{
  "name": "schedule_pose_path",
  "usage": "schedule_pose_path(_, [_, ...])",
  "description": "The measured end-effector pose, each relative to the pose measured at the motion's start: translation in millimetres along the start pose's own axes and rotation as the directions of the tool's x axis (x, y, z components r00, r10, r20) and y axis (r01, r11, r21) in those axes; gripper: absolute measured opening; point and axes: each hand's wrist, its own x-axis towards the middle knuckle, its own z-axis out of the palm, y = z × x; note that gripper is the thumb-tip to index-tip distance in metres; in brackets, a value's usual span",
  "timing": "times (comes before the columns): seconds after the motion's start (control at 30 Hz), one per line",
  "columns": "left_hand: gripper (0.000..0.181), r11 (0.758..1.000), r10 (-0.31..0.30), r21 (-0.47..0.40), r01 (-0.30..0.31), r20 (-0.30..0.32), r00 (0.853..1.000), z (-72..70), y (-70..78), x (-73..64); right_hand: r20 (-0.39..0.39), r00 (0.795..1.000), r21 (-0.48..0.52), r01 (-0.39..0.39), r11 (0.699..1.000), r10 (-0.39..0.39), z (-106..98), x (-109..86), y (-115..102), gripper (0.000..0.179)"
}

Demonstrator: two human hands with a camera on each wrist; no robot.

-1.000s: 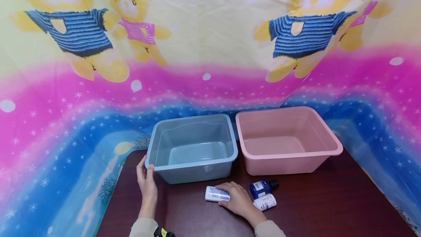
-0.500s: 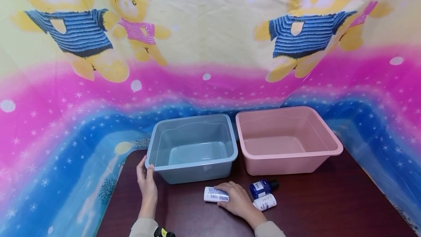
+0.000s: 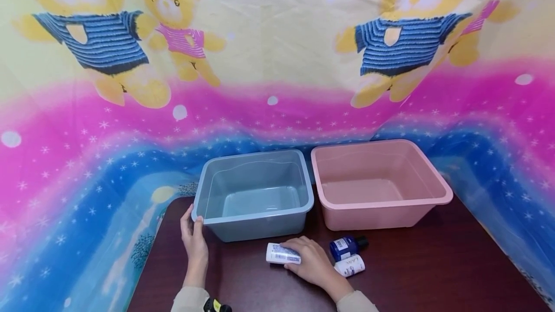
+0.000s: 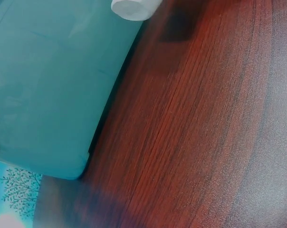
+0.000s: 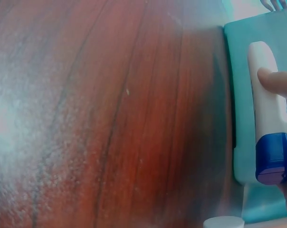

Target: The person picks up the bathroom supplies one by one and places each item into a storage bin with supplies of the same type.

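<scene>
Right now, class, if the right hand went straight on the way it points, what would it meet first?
Most likely the gray-blue plastic tub, at its front wall, with the white bottle in the right hand leading; depth is hard to judge, so the contact spot is uncertain.

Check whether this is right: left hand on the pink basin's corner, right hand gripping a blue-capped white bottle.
Wrong colour: the head view shows the left hand on the corner of the grey-blue basin. The right hand grips a blue-capped white bottle.
</scene>
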Motion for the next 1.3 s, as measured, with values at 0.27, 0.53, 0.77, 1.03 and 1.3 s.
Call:
schedule_pose_path(0.27, [0.043,1.0,-0.01,0.008,0.01,0.003,1.0,-1.1,-1.7,1.9,0.006,1.0,0.021,-0.011,1.0,0.011,-7,2.4,-8,0.047])
schedule_pose_path(0.53, [0.044,1.0,0.01,0.01,-0.01,-0.01,1.0,1.5,2.0,-1.2,-0.019,1.0,0.066,-0.01,0.998,0.012,-19,5.4,-18,0.048])
schedule_pose_path(0.77, [0.045,1.0,-0.017,0.008,0.017,0.009,1.0,2.3,11.3,-4.8,-0.043,0.999,0.089,0.005,0.996,-0.001,-27,6.7,-23,0.048])
schedule_pose_path(1.03, [0.045,1.0,-0.015,0.02,0.015,0.023,1.0,5.6,28.7,-12.7,-0.074,0.997,0.079,0.025,0.997,-0.02,-36,9.2,-31,0.047])
schedule_pose_path(1.3, [0.046,1.0,-0.01,0.012,0.01,0.017,1.0,4.9,26.8,-12.1,-0.086,0.995,0.086,0.061,0.994,-0.053,-38,10.0,-35,0.047])
